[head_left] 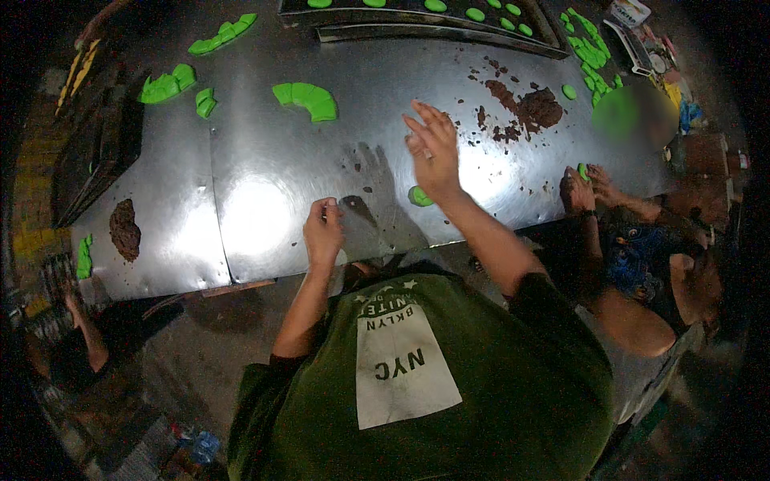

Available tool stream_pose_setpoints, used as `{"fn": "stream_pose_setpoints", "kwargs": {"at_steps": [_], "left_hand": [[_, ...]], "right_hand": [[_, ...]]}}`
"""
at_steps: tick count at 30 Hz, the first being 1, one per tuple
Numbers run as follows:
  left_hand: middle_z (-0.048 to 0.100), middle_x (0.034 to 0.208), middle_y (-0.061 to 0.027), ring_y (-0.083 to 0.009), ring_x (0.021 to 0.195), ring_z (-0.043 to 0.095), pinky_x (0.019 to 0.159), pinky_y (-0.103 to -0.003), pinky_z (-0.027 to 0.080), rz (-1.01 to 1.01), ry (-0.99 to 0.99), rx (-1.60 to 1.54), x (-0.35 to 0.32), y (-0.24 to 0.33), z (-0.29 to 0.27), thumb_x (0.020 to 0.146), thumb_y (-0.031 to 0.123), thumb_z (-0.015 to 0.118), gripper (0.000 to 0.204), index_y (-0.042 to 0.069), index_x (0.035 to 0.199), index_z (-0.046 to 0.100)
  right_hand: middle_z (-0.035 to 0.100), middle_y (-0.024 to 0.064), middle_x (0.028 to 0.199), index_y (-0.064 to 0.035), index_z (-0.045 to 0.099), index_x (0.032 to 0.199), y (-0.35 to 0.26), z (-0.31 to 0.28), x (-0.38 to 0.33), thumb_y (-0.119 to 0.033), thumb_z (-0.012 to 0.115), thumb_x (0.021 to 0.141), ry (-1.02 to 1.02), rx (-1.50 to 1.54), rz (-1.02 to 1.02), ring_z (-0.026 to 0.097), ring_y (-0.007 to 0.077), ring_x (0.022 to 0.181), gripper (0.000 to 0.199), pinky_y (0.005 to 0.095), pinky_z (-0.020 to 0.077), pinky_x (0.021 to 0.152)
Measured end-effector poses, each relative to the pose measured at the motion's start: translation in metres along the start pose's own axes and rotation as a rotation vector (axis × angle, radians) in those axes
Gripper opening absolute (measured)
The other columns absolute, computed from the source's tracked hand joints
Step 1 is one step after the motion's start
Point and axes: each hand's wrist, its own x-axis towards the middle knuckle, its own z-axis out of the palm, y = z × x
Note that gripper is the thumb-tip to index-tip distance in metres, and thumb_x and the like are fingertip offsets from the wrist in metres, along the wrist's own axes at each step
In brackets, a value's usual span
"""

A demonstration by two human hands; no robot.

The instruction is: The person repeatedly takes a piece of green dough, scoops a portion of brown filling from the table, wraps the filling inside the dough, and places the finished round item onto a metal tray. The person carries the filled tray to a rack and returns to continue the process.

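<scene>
My right hand (433, 151) hovers flat over the steel table (265, 184), fingers spread and holding nothing. Just below its wrist a small round piece of green dough (418, 196) lies on the metal. My left hand (323, 231) rests near the table's front edge with its fingers curled in; nothing shows inside it. A pile of dark brown crumbly filling (537, 108) sits beyond my right hand, with crumbs scattered around it.
A curved green dough strip (307, 98) and more green pieces (167, 85) lie at the back left. Metal trays (417, 20) with green discs stand at the far edge. A co-worker's hands (584, 188) press green dough at the right. Another brown pile (124, 228) is on the left.
</scene>
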Motion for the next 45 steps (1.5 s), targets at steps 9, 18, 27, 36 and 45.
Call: {"fn": "stream_pose_setpoints", "kwargs": {"at_steps": [9,18,27,36,45], "left_hand": [[0.067,0.085,-0.0090,-0.0114,0.061,0.058,0.056,-0.027,0.048,0.035,-0.002,-0.233,0.024,0.035,0.003,0.102,0.028,0.050,0.032,0.000,0.116,0.058],[0.063,0.110,-0.0129,-0.0223,0.103,0.060,0.082,-0.034,0.052,0.289,-0.255,-0.175,0.061,0.064,0.035,0.091,0.027,0.068,0.042,0.000,0.121,0.056],[0.064,0.093,-0.0034,-0.0114,0.087,0.059,0.078,-0.028,0.049,-0.167,-0.702,-0.646,0.096,0.109,0.055,0.100,0.024,0.055,0.026,0.000,0.109,0.062],[0.068,0.098,-0.0099,-0.0177,0.088,0.064,0.077,-0.033,0.052,0.104,0.090,-0.080,0.181,0.066,-0.005,0.099,0.020,0.054,0.026,-0.001,0.112,0.062],[0.068,0.087,-0.0142,-0.0213,0.078,0.066,0.073,-0.032,0.052,0.164,0.468,0.009,0.202,0.000,-0.022,0.095,0.012,0.054,0.019,-0.002,0.106,0.061]], "right_hand": [[0.049,0.0181,0.138,-0.0020,0.049,0.136,0.067,0.080,-0.033,-0.042,0.047,0.099,0.007,0.472,0.424,0.041,0.0290,0.134,0.054,0.0481,0.0253,0.113],[0.065,0.0102,0.106,0.0012,0.064,0.106,0.082,0.031,-0.005,-0.023,0.041,0.099,0.564,0.647,0.829,0.057,0.0223,0.105,0.034,0.0361,0.0384,0.100],[0.063,0.0094,0.118,0.0003,0.054,0.127,0.037,-0.005,0.073,-0.026,0.063,0.093,-0.214,1.413,1.116,0.059,0.0215,0.108,0.044,0.0367,0.0465,0.091],[0.069,0.0163,0.101,-0.0027,0.065,0.117,0.050,0.016,0.252,-0.015,0.067,0.083,-0.927,0.346,0.336,0.066,0.0232,0.090,0.036,0.0367,0.0506,0.084],[0.065,0.0110,0.117,-0.0025,0.057,0.125,-0.030,-0.025,0.447,0.005,0.066,0.085,0.555,0.461,-0.408,0.062,0.0181,0.105,0.042,0.0321,0.0493,0.092]]}}
